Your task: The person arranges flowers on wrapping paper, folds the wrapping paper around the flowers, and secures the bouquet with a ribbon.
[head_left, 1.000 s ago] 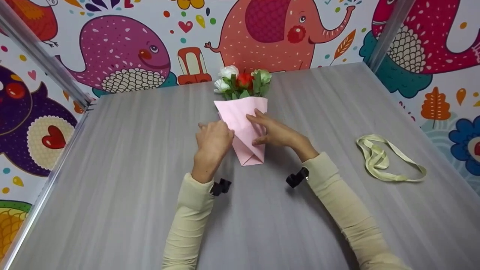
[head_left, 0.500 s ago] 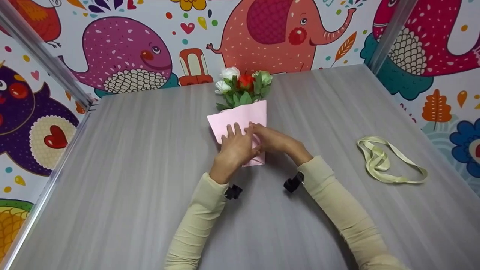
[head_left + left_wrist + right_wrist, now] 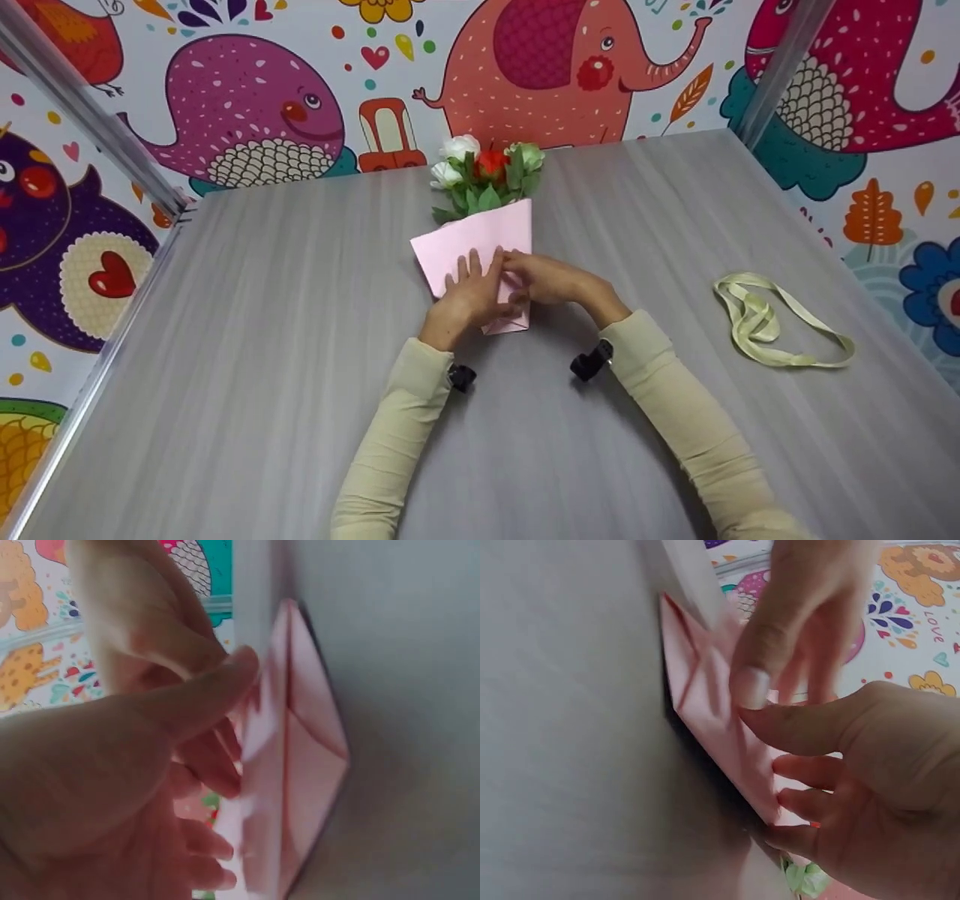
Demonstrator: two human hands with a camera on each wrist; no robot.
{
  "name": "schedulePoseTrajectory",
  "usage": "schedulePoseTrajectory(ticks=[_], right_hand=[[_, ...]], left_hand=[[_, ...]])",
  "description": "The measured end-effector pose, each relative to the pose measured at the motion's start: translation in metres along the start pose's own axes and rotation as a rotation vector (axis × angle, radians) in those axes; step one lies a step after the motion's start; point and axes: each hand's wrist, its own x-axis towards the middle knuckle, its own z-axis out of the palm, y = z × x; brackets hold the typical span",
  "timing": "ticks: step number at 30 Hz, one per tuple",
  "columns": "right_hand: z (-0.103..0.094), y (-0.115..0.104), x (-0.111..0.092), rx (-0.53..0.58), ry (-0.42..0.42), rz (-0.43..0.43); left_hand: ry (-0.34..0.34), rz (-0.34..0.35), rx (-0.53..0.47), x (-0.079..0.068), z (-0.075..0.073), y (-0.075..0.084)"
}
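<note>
A bouquet of artificial flowers [image 3: 491, 166], white, red and pale green with leaves, lies on the table wrapped in pink wrapping paper [image 3: 469, 236]. The paper's folded, pointed lower end shows in both wrist views. My left hand [image 3: 466, 298] rests on the front of the paper with its fingers spread. Beside it, my right hand [image 3: 553, 277] presses the overlapping paper near its right edge, fingers slightly bent. The two thumbs meet over the fold in the right wrist view, where the right fingertips [image 3: 784, 799] touch the paper. The flower stems are hidden inside.
A loosely looped pale green ribbon [image 3: 754, 326] lies on the grey table [image 3: 225, 360] to the right. Walls printed with cartoon animals [image 3: 547, 82] stand behind and at the sides, with metal posts at the back corners.
My left hand has brought the left paper flap over to the right and now lies flat on it. My right hand has shifted slightly down beside it. The paper's top edge now slants.
</note>
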Motion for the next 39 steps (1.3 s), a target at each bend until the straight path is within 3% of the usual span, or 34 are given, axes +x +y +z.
schedulePoseTrajectory(ticks=[5,9,17,22,27,39], right_hand=[[-0.006,0.007,-0.003,0.005,0.035,0.049],[-0.006,0.01,-0.005,-0.029,0.005,0.114],[-0.003,0.013,-0.006,-0.071,-0.053,0.195],[-0.006,0.014,-0.01,-0.094,-0.08,0.241],[-0.007,0.014,-0.01,-0.113,-0.119,0.272],[-0.007,0.013,-0.007,-0.072,-0.081,0.298]], left_hand=[[-0.069,-0.072,0.022,0.005,0.006,-0.001],[-0.12,-0.11,0.06,0.007,0.008,0.004],[-0.108,-0.151,0.069,0.008,0.008,0.008],[-0.077,-0.139,0.105,0.015,0.005,0.008],[-0.114,-0.119,0.131,0.021,0.003,0.004],[-0.175,-0.155,0.152,0.019,-0.001,0.003]])
